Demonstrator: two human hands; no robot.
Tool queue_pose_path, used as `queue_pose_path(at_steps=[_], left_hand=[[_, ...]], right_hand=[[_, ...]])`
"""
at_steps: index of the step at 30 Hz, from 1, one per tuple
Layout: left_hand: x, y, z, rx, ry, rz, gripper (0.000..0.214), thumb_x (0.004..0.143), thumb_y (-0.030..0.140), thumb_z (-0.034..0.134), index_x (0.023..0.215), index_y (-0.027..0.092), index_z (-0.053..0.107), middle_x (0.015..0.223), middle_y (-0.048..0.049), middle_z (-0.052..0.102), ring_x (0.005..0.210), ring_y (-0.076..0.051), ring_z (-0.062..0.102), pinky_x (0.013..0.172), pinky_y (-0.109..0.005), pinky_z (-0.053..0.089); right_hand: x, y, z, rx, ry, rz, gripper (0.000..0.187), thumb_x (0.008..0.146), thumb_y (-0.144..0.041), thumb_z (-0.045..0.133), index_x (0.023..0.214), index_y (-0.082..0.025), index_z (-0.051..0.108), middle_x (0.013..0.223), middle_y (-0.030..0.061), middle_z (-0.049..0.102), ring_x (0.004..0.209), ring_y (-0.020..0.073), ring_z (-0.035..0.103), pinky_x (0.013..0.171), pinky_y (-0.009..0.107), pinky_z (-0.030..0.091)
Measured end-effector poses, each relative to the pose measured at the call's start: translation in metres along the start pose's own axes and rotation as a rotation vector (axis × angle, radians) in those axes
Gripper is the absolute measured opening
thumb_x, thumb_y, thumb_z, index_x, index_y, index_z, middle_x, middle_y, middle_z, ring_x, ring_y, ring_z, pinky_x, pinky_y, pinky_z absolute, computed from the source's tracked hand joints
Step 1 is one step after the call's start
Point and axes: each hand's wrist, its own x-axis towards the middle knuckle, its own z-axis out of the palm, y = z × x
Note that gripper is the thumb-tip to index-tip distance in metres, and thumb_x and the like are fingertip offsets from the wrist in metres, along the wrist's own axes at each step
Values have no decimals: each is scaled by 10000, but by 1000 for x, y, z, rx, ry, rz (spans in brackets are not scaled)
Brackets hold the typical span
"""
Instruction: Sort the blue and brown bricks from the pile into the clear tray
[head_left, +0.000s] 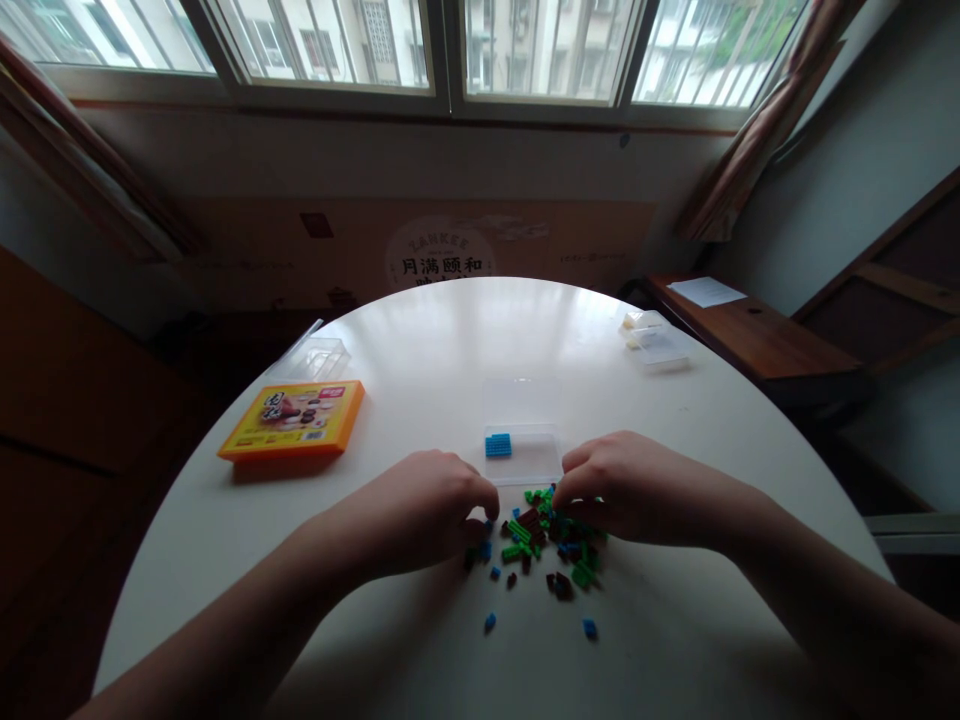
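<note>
A pile of small green, brown and blue building bricks (551, 550) lies on the round white table (450, 350) in front of me. My left hand (427, 510) rests at the pile's left edge, fingers curled and pinched over a small piece I cannot make out. My right hand (630, 490) hovers over the pile's right side, fingertips pressed together among the bricks. Just behind the hands sits a shallow clear tray (529, 455) holding a small blue studded plate (498, 445).
An orange and yellow box (294, 418) lies at the table's left, with a clear lid (315, 357) behind it. Another clear container (654, 340) sits at the far right. A wooden side table with paper (705, 292) stands beyond. Loose blue bricks (589, 628) lie nearer me.
</note>
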Motion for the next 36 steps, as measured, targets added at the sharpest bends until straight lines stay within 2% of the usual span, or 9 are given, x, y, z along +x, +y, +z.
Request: queue_pose_path(at_steps=[12, 18, 23, 29, 33, 36], left_hand=[[-1, 5, -6, 8, -46, -30, 175, 762, 157, 630, 837, 274, 737, 783, 1, 722, 710, -173, 655, 656, -270, 450], [-2, 5, -5, 12, -52, -37, 144, 774, 181, 629, 826, 274, 726, 776, 6, 714, 701, -170, 643, 645, -270, 442], [-1, 3, -3, 21, -52, -36, 136, 775, 186, 634, 829, 278, 718, 779, 11, 713, 702, -171, 636, 645, -272, 433], [-1, 2, -2, 17, -49, -23, 122, 783, 192, 637, 829, 270, 719, 777, 10, 712, 701, -166, 631, 646, -268, 429], [-1, 2, -3, 15, -48, -24, 121, 780, 192, 645, 832, 269, 722, 779, 10, 714, 704, -166, 636, 647, -264, 430], [-1, 3, -5, 10, -49, -26, 118, 778, 188, 649, 821, 270, 722, 774, 13, 712, 699, -163, 633, 646, -261, 428]], right_hand=[[-5, 4, -4, -42, -50, 73, 146, 837, -150, 568, 770, -224, 674, 760, -18, 664, 652, 109, 554, 609, 241, 355], [-1, -1, -3, -2, -30, 34, 210, 859, -170, 596, 946, -308, 730, 803, -34, 674, 677, 106, 576, 622, 235, 363], [-1, 1, -3, -38, -46, 35, 166, 879, -209, 592, 859, -278, 741, 765, -25, 663, 641, 100, 560, 599, 238, 350], [-2, -2, -3, 9, -44, 26, 200, 860, -204, 609, 959, -310, 746, 816, -24, 684, 683, 101, 583, 625, 229, 362], [-2, -4, -2, 50, -77, -3, 193, 858, -204, 610, 941, -312, 746, 835, -30, 685, 697, 99, 581, 640, 224, 371], [-1, -2, -3, 31, -50, 12, 211, 862, -178, 599, 939, -309, 744, 791, -36, 668, 667, 92, 559, 622, 224, 357]])
